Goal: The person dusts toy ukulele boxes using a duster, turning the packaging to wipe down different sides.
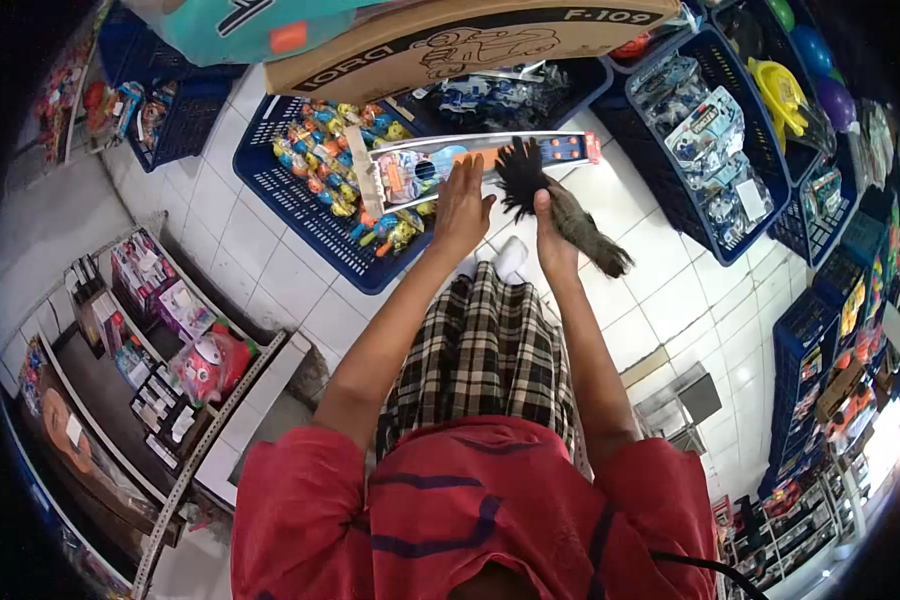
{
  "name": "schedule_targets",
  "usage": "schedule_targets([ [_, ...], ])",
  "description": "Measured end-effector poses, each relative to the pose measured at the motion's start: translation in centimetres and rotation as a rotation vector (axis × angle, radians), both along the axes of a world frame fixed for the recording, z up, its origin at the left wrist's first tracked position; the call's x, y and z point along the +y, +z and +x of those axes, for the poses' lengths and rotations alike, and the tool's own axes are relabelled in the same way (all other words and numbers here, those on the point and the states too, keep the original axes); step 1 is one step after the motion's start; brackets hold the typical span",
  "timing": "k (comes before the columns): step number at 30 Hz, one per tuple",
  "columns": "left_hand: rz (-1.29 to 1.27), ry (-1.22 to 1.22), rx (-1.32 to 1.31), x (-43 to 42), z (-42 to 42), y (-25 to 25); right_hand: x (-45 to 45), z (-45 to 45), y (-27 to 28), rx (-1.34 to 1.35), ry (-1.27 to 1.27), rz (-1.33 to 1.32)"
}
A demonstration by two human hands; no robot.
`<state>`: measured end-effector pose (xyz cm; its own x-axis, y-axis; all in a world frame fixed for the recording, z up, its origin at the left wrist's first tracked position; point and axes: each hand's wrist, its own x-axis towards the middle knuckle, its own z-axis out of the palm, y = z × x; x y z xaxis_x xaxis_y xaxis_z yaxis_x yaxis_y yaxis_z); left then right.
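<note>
A boxed toy guitar (pixel 425 168) with a clear front, blue body and orange neck lies across the front of me, its left part over a blue basket. My left hand (pixel 460 212) rests on its near side, fingers stretched flat over the neck and thumb apart. In my right hand (pixel 555 238) is a feather duster (pixel 588 232), gripped around the middle. Dark feathers fan out over the guitar's neck, and the brownish end points down and right. Most of my right fingers are hidden behind the duster.
The blue basket (pixel 270 172) bears colourful wrapped toys. A large cardboard box (pixel 370 65) stands close beyond it. Blue baskets of packaged toys (pixel 705 140) line the right side. A shelf (pixel 210 455) with boxes and a red plush toy (pixel 210 362) stands at left.
</note>
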<state>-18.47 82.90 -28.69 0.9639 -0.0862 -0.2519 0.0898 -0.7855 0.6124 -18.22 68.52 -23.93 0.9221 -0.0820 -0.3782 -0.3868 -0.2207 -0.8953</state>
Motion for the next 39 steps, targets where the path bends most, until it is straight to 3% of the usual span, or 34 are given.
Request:
schedule_targets([
  [5, 0.268, -0.112, 0.041, -1.6, 2.0, -3.1, 1.0, 0.5, -2.8, 0.079, -0.031, 0.046],
  [14, 0.403, -0.096, -0.017, -1.3, 3.5, -8.4, 2.2, 0.8, -8.1, -0.011, -0.062, -0.03],
  [23, 0.46, -0.208, 0.018, 0.4, 4.9, -7.7, 2.1, 0.6, -7.5, 0.127, -0.056, -0.01],
  [30, 0.417, -0.136, 0.032, -0.3, 4.0, -1.9, 1.5, -0.1, -3.7, 0.005, -0.153, 0.085],
  [33, 0.328, -0.114, 0.183, -1.1, 3.4, 2.2, 0.3, -1.8, -2.1, 0.234, -0.451, 0.131],
  [35, 0.313, -0.12, 0.191, -1.9, 2.2, 4.6, -0.6, -2.2, 1.5, 0.144, -0.523, 0.221],
  [36, 0.328, -0.151, 0.144, -2.3, 1.5, 5.3, -1.7, -3.0, 0.4, 0.041, -0.578, 0.29],
  [39, 0.268, -0.177, 0.121, -3.2, -0.5, 9.5, -3.3, -3.3, 3.8, -0.034, -0.476, 0.451],
])
